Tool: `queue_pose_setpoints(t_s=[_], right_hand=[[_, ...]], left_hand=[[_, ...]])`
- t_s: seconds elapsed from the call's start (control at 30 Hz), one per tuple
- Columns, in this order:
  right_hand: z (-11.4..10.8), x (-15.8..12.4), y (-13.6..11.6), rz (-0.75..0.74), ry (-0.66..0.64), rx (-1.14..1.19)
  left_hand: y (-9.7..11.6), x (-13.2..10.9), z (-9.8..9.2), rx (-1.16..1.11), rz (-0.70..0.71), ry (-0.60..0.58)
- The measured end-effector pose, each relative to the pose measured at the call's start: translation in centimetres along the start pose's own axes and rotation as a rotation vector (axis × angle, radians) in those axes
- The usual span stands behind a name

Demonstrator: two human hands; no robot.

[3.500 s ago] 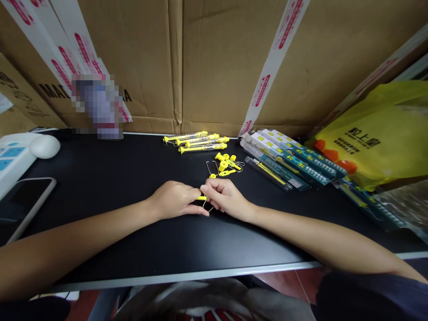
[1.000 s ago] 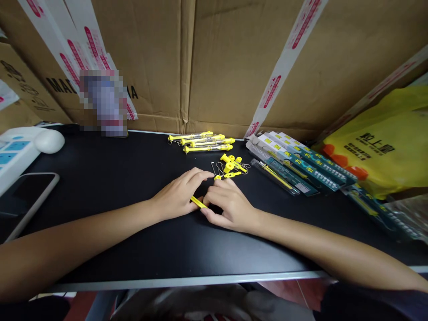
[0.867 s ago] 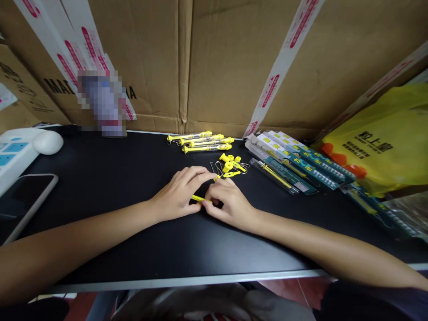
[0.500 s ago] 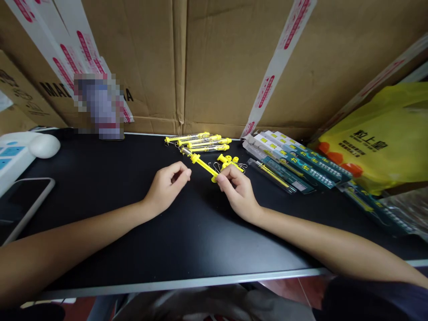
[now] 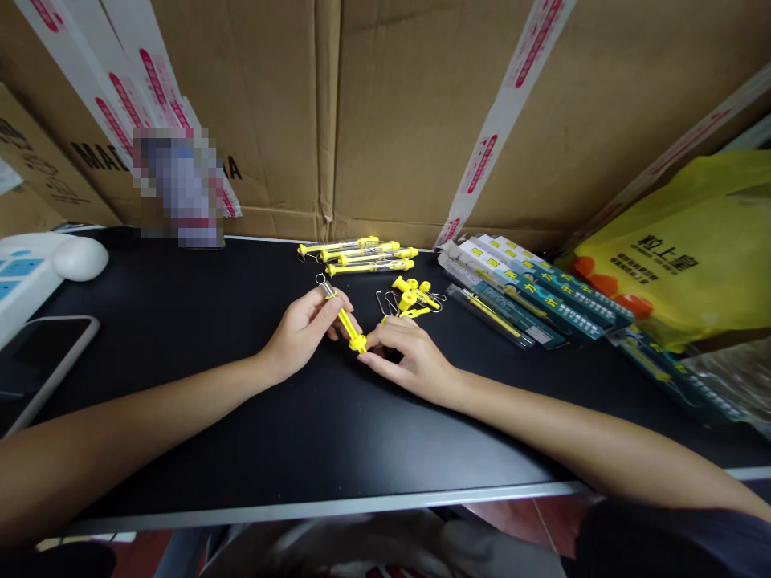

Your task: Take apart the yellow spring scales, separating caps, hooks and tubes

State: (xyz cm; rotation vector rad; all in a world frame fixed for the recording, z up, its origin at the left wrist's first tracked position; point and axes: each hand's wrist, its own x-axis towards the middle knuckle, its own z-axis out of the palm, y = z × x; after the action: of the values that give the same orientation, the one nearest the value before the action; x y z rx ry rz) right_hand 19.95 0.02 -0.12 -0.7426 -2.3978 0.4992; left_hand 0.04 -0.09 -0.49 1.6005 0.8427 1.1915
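Observation:
Both hands hold one yellow spring-scale tube (image 5: 346, 323) with a metal ring at its far end, over the black desk (image 5: 241, 417). My left hand (image 5: 301, 329) pinches the tube's upper part between thumb and fingers. My right hand (image 5: 405, 361) grips its lower yellow cap with the fingertips. Just behind the hands lie several loose yellow parts and wire hooks (image 5: 409, 297). Further back, several assembled yellow tubes (image 5: 358, 257) lie side by side.
Teal packaged scales (image 5: 530, 289) are stacked at the right, beside a yellow plastic bag (image 5: 680, 241). Cardboard boxes (image 5: 385, 112) wall off the back. A phone (image 5: 42, 361), a white power strip (image 5: 24, 269) and a white mouse-like object (image 5: 79, 258) sit at the left.
The pieces once worked low between both hands now form a longer tube. Half a second ago my right hand alone held it up; now my left hand grips it too, nearer me.

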Motion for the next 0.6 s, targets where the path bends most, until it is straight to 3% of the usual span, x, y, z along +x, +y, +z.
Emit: queue_pose_setpoints(t_s=[0.3, 0.6], right_hand=[[-0.02, 0.03, 0.05, 0.036, 0.017, 0.036], [0.00, 0.04, 0.01, -0.006, -0.021, 0.027]], left_hand=[[0.46, -0.23, 0.32, 0.211, 0.012, -0.200], [0.55, -0.24, 0.38, 0.183, -0.130, -0.137]])
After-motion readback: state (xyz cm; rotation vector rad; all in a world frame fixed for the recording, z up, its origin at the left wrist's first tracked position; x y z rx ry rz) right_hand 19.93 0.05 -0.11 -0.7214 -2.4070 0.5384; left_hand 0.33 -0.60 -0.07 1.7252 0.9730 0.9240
